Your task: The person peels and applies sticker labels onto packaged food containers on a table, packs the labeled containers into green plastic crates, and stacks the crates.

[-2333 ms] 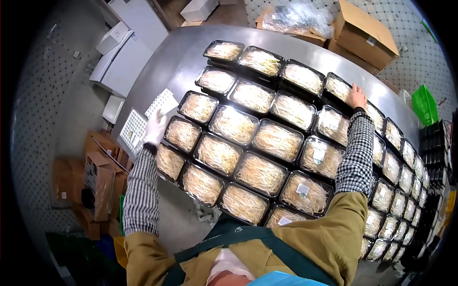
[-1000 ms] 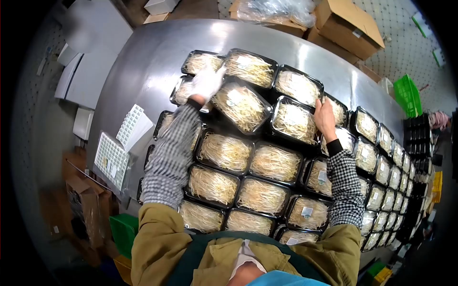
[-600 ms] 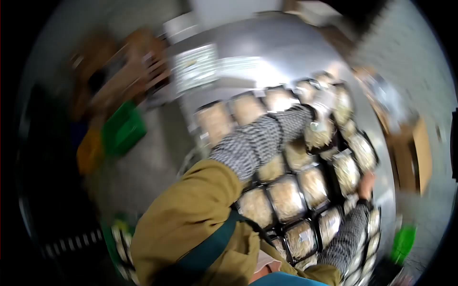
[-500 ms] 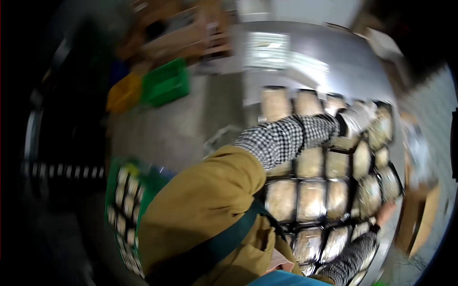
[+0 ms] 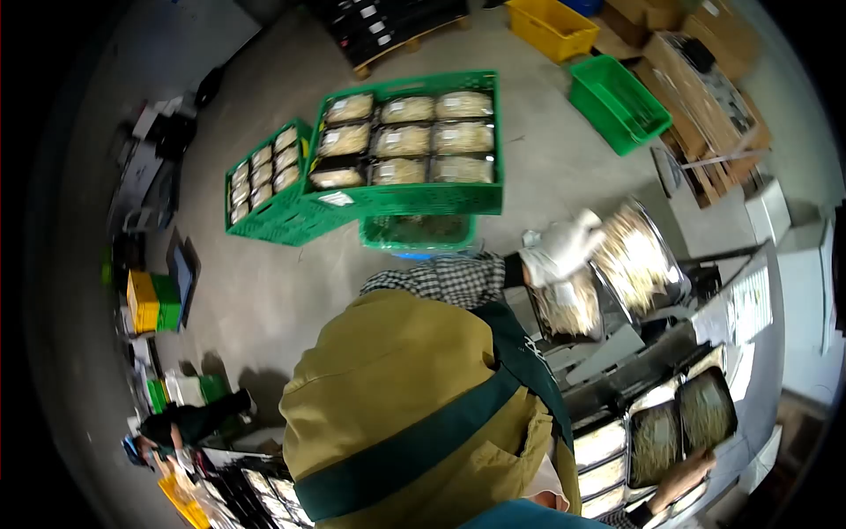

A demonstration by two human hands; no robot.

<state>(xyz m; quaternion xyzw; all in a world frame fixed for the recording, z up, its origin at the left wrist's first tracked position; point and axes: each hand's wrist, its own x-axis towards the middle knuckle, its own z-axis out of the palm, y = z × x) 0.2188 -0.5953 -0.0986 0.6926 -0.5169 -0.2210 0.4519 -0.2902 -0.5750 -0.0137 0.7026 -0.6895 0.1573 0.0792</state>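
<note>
My left hand, in a white glove, is closed at the edge of a black tray of pale sprouts, held away from the table. A larger-looking sprout tray is tilted right beside its fingertips; whether the hand also grips this one is hard to tell. At lower right, my bare right hand has its fingers against the lower edge of a shadowed sprout tray on the metal table. Another shadowed tray lies just left of it.
Green crates filled with sprout trays stand at upper centre. A green bin, a yellow bin and cardboard boxes are at upper right. White label sheets lie on the table. Another person is at lower left.
The view has turned left, bringing the filled green crates to the front. My left hand has moved off the table with a tray. My right hand remains by the trays on the table.
</note>
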